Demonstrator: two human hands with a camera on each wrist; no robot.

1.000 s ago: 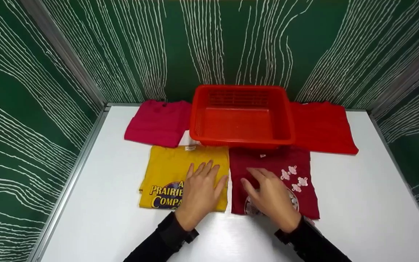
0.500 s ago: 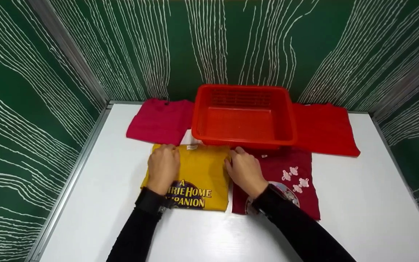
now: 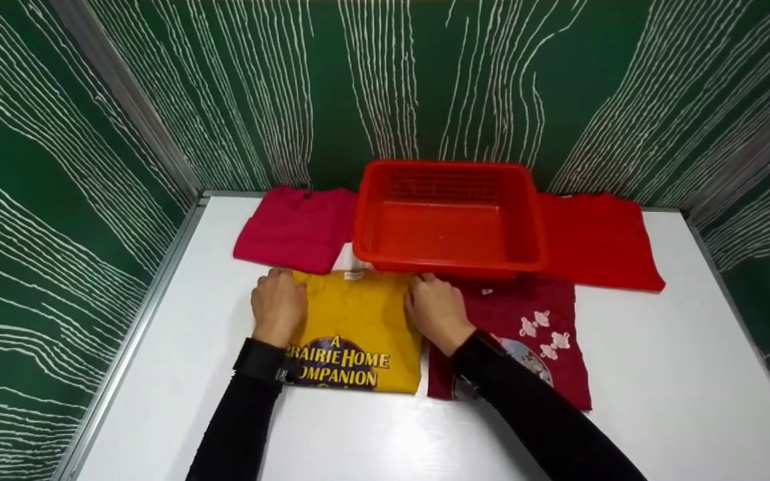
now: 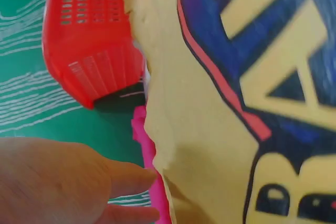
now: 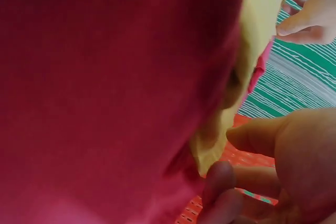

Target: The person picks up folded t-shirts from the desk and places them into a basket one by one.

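Note:
A folded yellow T-shirt (image 3: 358,314) with "A Prairie Home Companion" lettering lies at the front middle. My left hand (image 3: 279,304) grips its far left corner, thumb and finger at the cloth's edge in the left wrist view. At the far right corner my right hand (image 3: 437,310) holds the yellow cloth, fingers curled around the edge. In the right wrist view that corner sits between thumb and fingers, partly hidden. Beside it lies a folded dark red T-shirt (image 3: 519,300) with pale flower prints, partly covered by my right forearm.
A red plastic basket (image 3: 448,234) stands behind the two front shirts with nothing in it. A folded pink shirt (image 3: 295,230) lies to its left, a folded bright red shirt (image 3: 599,240) to its right. Green walls with white lines enclose the white table (image 3: 158,374).
Both hands have gone from hovering over the two front shirts to the far corners of the yellow T-shirt. The left hand has shifted further left, and the cloth near it is slightly wrinkled.

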